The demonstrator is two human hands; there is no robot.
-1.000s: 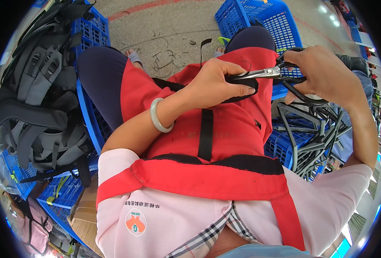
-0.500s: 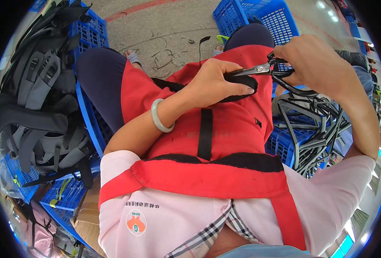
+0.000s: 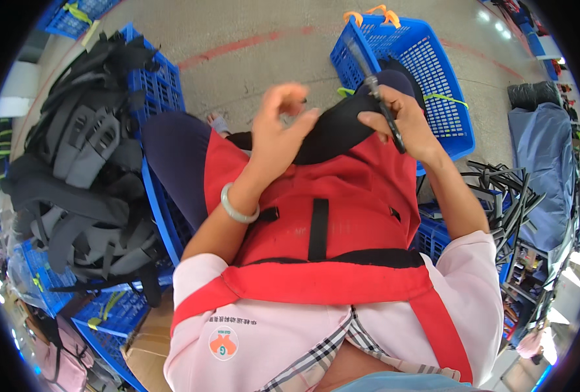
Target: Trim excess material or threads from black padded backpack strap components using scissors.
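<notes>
Left hand (image 3: 278,130): blurred, raised over the lap, thumb and fingers spread in a loose curl; no hold visible. Right hand (image 3: 404,121): fingers closed round the handles of scissors (image 3: 389,117), blades blurred, angled up and leftward, away from the body. Black piece (image 3: 332,134) lies across the lap between the hands, over the red apron (image 3: 368,189); cannot tell whether right thumb touches it. Heap of grey and black pads (image 3: 81,157) at left. Blue basket (image 3: 434,68) beyond right knee; dark strips (image 3: 515,196) near right forearm.
</notes>
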